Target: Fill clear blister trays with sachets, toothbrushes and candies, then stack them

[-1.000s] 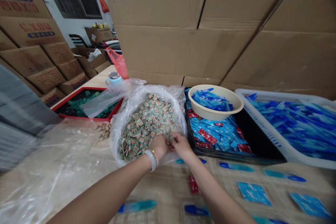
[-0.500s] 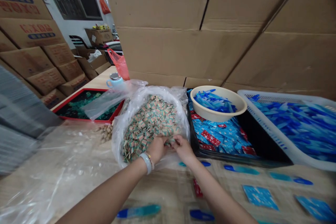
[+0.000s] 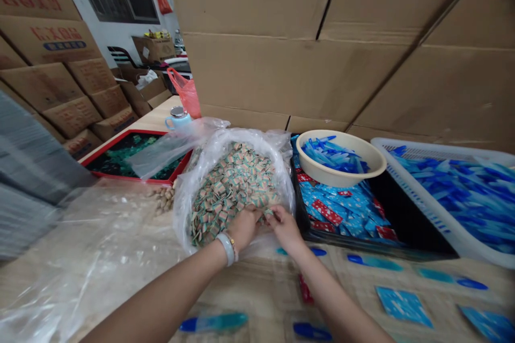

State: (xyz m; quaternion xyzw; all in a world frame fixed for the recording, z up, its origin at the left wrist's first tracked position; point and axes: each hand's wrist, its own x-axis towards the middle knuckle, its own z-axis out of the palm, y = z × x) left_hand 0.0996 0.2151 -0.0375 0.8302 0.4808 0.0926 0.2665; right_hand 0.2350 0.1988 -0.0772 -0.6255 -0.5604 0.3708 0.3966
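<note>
A clear plastic bag (image 3: 184, 217) stands rolled open, full of small tan-and-green square packets (image 3: 229, 193). Over the bag's front right edge, both hands are close together. My right hand (image 3: 286, 228) pinches a small packet (image 3: 267, 215) between thumb and fingers. My left hand (image 3: 245, 229), with a pale bangle on the wrist, has its fingers curled at the packets; what lies in them is hidden. Blue and teal pen-shaped plastic pieces (image 3: 215, 322) and flat blue packets (image 3: 404, 305) lie on the table before me.
Right of the bag, a black tray (image 3: 414, 220) holds blue and red packets, with a cream basin (image 3: 341, 174) resting on it. Farther right is a white basket (image 3: 410, 182) of blue pieces. A red-rimmed tray (image 3: 132, 176) and blue mug (image 3: 178, 118) stand left. Cardboard (image 3: 277, 75) rises behind.
The view has shifted slightly, so the things on the table appear a little farther right. Both hands stay at the bag's front right edge, with small finger movements.
</note>
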